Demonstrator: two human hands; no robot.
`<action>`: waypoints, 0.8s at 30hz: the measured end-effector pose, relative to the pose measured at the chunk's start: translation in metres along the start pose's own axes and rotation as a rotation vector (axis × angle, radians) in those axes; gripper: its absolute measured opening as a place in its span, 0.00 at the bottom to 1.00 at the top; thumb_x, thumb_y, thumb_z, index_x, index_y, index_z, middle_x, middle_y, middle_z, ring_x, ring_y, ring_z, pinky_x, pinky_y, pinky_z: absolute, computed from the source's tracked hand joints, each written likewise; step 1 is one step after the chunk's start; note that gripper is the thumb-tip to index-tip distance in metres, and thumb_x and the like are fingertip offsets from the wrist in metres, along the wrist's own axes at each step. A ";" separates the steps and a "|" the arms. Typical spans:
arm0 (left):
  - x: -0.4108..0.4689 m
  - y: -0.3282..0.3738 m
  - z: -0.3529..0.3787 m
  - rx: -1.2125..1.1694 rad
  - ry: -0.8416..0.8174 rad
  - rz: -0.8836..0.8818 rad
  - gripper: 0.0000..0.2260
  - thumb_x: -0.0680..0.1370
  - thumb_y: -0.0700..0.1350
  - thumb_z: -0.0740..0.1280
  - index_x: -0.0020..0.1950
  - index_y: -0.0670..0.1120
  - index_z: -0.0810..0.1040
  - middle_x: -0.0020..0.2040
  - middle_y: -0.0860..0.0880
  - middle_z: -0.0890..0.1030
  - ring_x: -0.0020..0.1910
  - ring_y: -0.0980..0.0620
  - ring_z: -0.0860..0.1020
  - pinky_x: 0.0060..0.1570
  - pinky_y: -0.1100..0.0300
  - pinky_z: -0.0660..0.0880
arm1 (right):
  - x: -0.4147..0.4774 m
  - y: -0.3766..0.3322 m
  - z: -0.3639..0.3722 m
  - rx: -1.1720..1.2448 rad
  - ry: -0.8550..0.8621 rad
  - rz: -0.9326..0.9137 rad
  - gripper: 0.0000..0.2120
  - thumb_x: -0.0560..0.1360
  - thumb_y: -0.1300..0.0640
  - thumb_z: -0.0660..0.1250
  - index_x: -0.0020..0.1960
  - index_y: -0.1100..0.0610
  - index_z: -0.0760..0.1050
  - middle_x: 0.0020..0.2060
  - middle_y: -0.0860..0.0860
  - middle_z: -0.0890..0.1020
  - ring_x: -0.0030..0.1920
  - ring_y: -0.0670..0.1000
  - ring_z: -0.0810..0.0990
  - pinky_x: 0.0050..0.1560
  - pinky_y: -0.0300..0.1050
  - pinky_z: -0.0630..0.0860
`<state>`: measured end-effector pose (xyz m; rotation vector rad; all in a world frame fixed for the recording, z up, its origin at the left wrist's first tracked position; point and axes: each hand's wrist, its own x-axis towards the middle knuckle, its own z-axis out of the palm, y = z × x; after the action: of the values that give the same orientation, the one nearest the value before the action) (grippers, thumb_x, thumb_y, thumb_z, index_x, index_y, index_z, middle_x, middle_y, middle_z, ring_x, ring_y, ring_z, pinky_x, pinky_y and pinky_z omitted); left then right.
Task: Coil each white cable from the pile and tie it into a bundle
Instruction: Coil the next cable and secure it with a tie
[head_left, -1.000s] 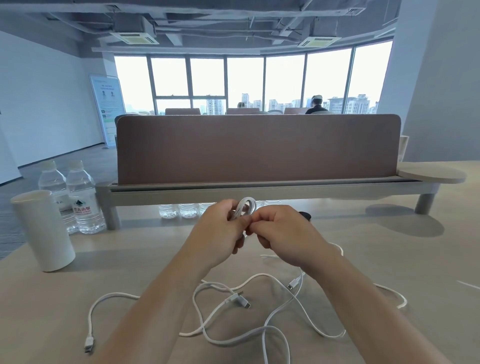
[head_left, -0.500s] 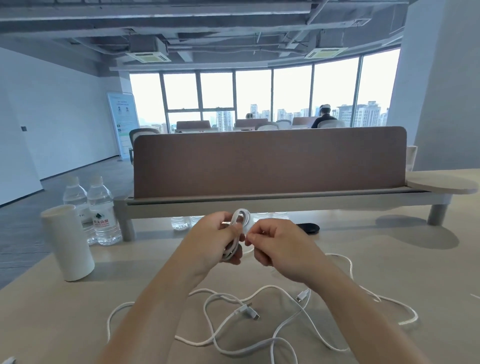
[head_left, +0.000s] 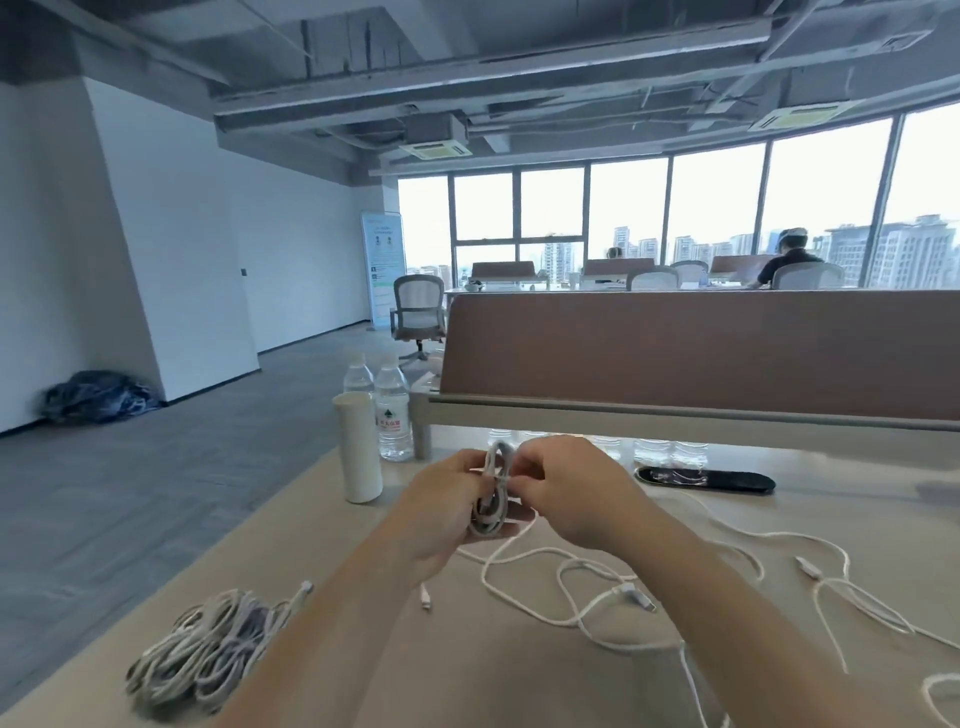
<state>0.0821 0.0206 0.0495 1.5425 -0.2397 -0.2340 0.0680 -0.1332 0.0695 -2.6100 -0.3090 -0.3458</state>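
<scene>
A coiled white cable (head_left: 493, 499) is held upright above the table between both hands. My left hand (head_left: 441, 512) grips the coil from the left, fingers curled around its lower half. My right hand (head_left: 566, 493) pinches the coil's middle from the right, where a wrap crosses it. Loose white cables (head_left: 597, 592) lie tangled on the table below and to the right of the hands. Several coiled white cable bundles (head_left: 208, 654) lie in a heap at the table's near left edge.
A white cylinder cup (head_left: 357, 447) and two water bottles (head_left: 389, 410) stand at the far left of the table. A brown divider panel (head_left: 701, 348) runs across the back. A flat black object (head_left: 706, 480) lies under it. The table's left edge drops to grey floor.
The view has swung left and up, bringing the heap of coiled bundles into sight. Both hands stay on the coil, now held more upright, with my right hand at its middle.
</scene>
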 end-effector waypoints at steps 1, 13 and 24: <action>-0.007 -0.001 -0.010 0.010 0.024 -0.013 0.12 0.81 0.32 0.60 0.59 0.39 0.79 0.49 0.37 0.85 0.49 0.40 0.85 0.53 0.47 0.82 | 0.001 -0.011 0.006 -0.014 -0.016 -0.022 0.10 0.78 0.52 0.66 0.39 0.51 0.76 0.37 0.47 0.79 0.41 0.51 0.77 0.41 0.48 0.72; -0.073 -0.014 -0.144 0.417 0.332 -0.068 0.08 0.80 0.40 0.65 0.56 0.44 0.80 0.52 0.43 0.84 0.47 0.49 0.81 0.52 0.53 0.77 | 0.014 -0.095 0.114 0.057 -0.234 -0.086 0.14 0.79 0.54 0.67 0.34 0.49 0.74 0.38 0.48 0.82 0.34 0.45 0.75 0.34 0.39 0.68; -0.082 -0.047 -0.170 0.590 0.277 -0.174 0.09 0.80 0.45 0.66 0.54 0.43 0.83 0.51 0.41 0.85 0.48 0.48 0.82 0.54 0.51 0.78 | 0.024 -0.104 0.182 -0.066 -0.377 -0.068 0.10 0.76 0.55 0.68 0.37 0.48 0.73 0.47 0.54 0.84 0.49 0.54 0.81 0.47 0.45 0.73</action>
<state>0.0549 0.2064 -0.0008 2.1615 0.0557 -0.0831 0.0959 0.0497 -0.0328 -2.7249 -0.5208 0.1215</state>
